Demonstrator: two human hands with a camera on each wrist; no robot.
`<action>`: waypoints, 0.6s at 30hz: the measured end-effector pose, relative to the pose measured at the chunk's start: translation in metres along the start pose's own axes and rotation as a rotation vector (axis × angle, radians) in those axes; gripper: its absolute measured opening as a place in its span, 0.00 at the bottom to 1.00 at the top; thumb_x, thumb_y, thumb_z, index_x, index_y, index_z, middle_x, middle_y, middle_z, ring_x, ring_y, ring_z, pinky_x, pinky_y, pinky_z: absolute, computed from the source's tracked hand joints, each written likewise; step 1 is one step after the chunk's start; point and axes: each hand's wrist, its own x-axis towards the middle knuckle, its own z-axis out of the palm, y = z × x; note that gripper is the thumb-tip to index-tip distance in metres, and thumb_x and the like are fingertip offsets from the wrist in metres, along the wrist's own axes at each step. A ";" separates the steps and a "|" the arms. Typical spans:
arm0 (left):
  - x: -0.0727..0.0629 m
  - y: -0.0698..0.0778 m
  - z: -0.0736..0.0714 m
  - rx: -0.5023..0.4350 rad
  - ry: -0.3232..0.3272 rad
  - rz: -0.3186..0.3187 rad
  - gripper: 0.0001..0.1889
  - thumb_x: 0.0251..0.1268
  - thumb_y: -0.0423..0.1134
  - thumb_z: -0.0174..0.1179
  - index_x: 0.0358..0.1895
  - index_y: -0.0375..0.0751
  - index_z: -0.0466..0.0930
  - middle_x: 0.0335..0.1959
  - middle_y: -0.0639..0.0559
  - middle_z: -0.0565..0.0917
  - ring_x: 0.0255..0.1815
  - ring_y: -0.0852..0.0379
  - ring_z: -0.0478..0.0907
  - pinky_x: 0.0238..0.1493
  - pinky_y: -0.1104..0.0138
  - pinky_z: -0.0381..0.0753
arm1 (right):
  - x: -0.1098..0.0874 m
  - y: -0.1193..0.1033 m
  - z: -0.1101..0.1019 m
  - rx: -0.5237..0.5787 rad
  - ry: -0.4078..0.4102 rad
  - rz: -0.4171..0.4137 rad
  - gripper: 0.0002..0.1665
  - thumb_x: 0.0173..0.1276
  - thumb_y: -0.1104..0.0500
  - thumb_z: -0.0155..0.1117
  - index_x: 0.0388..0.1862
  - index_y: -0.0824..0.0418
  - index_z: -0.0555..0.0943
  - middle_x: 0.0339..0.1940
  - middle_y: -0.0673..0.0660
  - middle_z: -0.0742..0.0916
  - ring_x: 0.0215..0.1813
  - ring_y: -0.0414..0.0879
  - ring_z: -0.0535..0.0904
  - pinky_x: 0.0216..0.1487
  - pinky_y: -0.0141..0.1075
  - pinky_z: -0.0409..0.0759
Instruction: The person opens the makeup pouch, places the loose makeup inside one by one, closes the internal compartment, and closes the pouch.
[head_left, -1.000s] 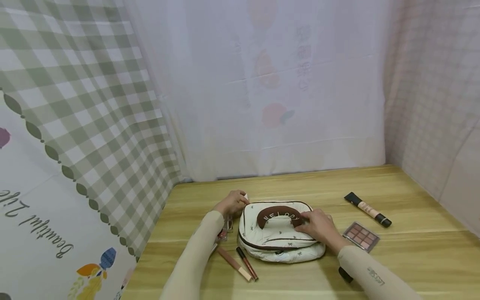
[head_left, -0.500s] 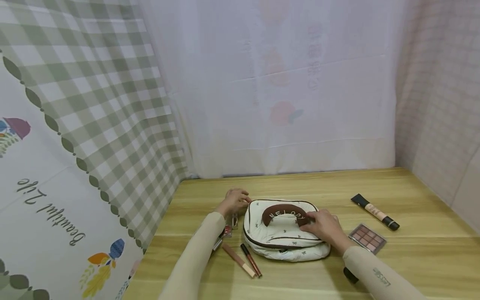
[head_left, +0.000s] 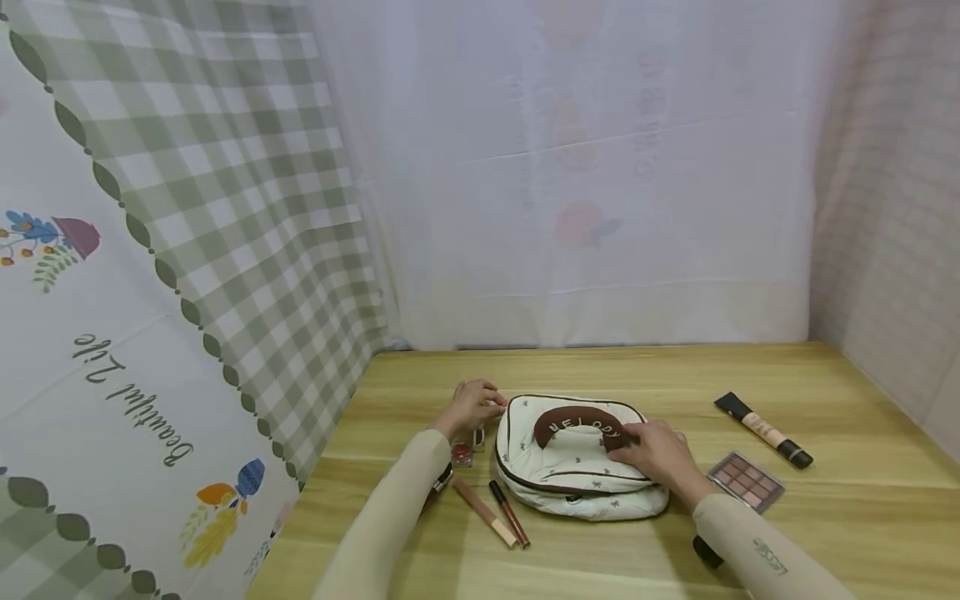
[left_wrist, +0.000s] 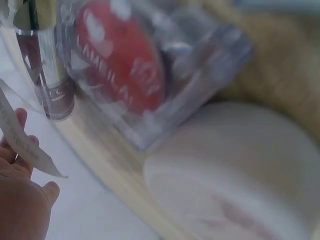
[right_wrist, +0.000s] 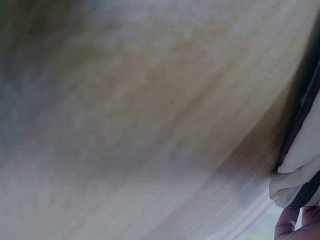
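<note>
A white makeup bag (head_left: 555, 471) with dark piping and small bow prints lies on the table, its brown lettered handle (head_left: 573, 414) on top. My left hand (head_left: 474, 407) is at the bag's back left corner. In the left wrist view its fingers hold a pale strip (left_wrist: 22, 137) with printed lettering, the thumb apart from it. My right hand (head_left: 658, 450) grips the bag's right side beside the handle's end. Fingertips (right_wrist: 287, 222) meet the bag's dark edge in the right wrist view, where most of that hand is out of sight.
Left of the bag lie a clear-cased red compact (head_left: 461, 454), a brown tube (head_left: 483, 510) and a black-capped slim tube (head_left: 508, 512). To the right are an eyeshadow palette (head_left: 746, 482) and a squeeze tube (head_left: 763, 429). A black object (head_left: 707, 552) lies partly under the right sleeve.
The head view has turned left, so the scene shifts rightward. Relative to the bag, my left hand has drawn slightly left; a white bit seen at its fingertips earlier is hidden. My right hand stays put.
</note>
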 end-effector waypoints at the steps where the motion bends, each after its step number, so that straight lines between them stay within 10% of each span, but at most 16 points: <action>1: -0.001 0.000 0.000 -0.004 0.006 0.002 0.08 0.70 0.43 0.61 0.41 0.46 0.89 0.57 0.43 0.79 0.61 0.44 0.72 0.69 0.46 0.55 | 0.000 0.000 0.000 0.000 0.000 0.000 0.43 0.56 0.42 0.75 0.59 0.72 0.79 0.55 0.73 0.82 0.58 0.72 0.74 0.52 0.65 0.66; 18: -0.030 0.001 0.001 -0.102 0.083 -0.063 0.09 0.71 0.43 0.60 0.40 0.45 0.87 0.56 0.42 0.79 0.60 0.43 0.72 0.67 0.49 0.57 | -0.001 0.001 -0.001 0.008 -0.003 -0.007 0.42 0.57 0.43 0.75 0.60 0.73 0.78 0.54 0.73 0.82 0.57 0.73 0.74 0.51 0.64 0.66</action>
